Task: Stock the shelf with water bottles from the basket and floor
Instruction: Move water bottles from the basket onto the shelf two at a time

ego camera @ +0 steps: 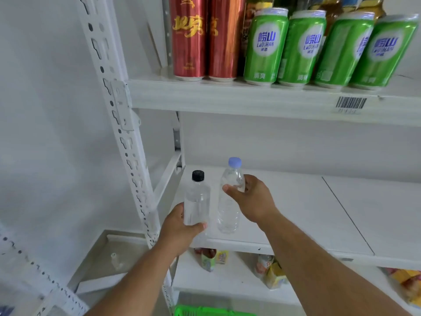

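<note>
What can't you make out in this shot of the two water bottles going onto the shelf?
- Green basket, head view: only its rim shows; the bottom edge cuts off its contents.
- Black-capped bottle: the left hand hides its base, so whether it touches the shelf is unclear.
- Packages below: blurred, partly hidden by the shelf's edge and the right arm.
- Barcode label: digits too blurred to read.

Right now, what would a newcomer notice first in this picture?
First, the two clear bottles at the middle shelf: the left hand grips the black-capped bottle, the right hand the blue-capped bottle. Above them stand bright green cans and red cans.
</note>
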Motion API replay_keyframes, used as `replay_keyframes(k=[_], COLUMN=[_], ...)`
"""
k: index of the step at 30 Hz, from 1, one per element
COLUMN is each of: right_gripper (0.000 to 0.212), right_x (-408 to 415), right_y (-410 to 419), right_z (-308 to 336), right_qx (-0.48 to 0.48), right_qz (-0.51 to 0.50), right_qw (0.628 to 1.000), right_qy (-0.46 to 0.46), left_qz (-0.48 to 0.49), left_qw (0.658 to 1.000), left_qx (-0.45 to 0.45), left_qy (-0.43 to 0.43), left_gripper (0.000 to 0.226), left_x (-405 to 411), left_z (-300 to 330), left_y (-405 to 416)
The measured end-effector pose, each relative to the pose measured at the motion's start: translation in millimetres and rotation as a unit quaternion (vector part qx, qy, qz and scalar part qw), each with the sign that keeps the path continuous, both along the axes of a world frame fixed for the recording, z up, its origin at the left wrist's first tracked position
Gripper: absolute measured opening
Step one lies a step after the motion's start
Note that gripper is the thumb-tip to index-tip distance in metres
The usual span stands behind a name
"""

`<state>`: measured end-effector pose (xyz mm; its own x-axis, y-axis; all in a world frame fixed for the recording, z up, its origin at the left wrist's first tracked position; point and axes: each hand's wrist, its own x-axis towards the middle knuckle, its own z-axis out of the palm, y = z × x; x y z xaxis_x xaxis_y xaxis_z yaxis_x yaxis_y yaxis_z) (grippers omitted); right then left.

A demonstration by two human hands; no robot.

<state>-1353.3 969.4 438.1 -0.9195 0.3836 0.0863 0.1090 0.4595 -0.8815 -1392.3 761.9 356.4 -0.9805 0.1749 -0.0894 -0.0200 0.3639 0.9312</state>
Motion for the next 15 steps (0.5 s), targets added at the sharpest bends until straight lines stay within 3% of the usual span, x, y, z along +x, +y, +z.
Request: replay_keyframes(k=[15], right_gripper=[0.024], right_x=[-83], right_y=[16], right_z=[-12], right_qx=[-0.004], right_qz=[-0.018], right_qw=[1.000], right_qy=[-0.013], left_qz=[-0.015], left_qw=[0.999], left_qx=[-0.022], left_qy=[0.034], left_gripper=[0.065], left_x=[-92], left_z=[-14], left_y=[15])
